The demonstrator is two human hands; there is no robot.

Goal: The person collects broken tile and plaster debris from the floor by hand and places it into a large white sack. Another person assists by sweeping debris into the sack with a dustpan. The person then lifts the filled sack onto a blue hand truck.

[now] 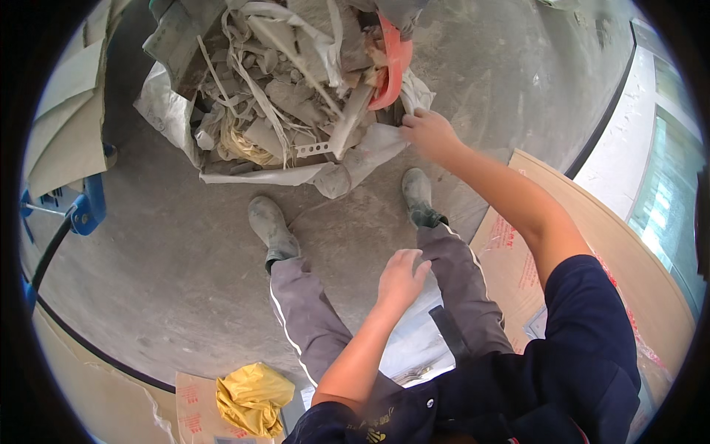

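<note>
Before me on the concrete floor stands a large white woven sack [355,161], its mouth wide and full of dusty debris [299,94]. My right hand [430,133] grips the sack's rim at its right side, below a red plastic piece [392,66] that lies on the debris. Strips, rubble, a perforated metal strip [314,149] and crumpled yellowish plastic [244,144] show among the waste. My left hand [400,277] hangs over the gap between my legs, fingers loosely apart, with nothing in it.
Stacked boards [72,111] and a blue metal frame [91,208] with a black hose stand at the left. A yellow bag [255,397] lies on packaging at lower left. Film-wrapped panels [516,244] lean at the right, near a glazed door [665,183].
</note>
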